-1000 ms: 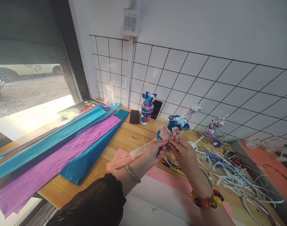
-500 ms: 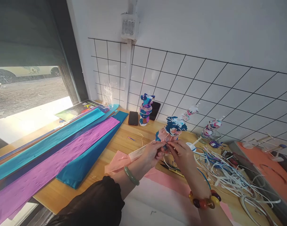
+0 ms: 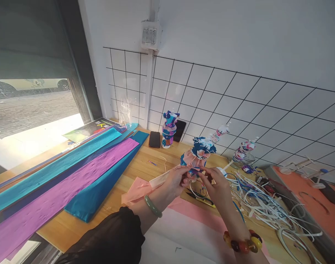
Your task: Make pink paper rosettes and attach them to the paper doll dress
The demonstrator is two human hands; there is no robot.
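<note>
Among the printed matter, we find one dark printed sheet (image 3: 109, 124) by the window, bearing pale characters and a yellow-green one; they are too small for us to read with certainty. Outside, we make out a cartoon design on the side of a vehicle (image 3: 30, 84).

The ruffled paper figure (image 3: 199, 152), in pink, blue and white, stands up from between the two hands, just beyond their fingertips and above the worktop (image 3: 145, 159). Our left hand (image 3: 178, 178) is closed, thumb and fingers pinching the figure's lower ruffle from the left. Our right hand (image 3: 217, 182) comes in from the right with its fingers bent and thumb and forefinger at the same ruffle; we cannot tell whether it grips there.

We count four decorated figures: the one between the hands, one blue and purple figure (image 3: 169, 130) near the wall, and two white and pink figures (image 3: 221, 131) farther right. Two dark phones (image 3: 154, 139) flank the blue and purple one. We see one green bangle (image 3: 153, 206) on the left wrist and one beaded bracelet (image 3: 243, 245) on the right. One purple paper strip (image 3: 74, 194) lies at the left; the tangled white strips (image 3: 262, 200) are too jumbled to count.
</note>
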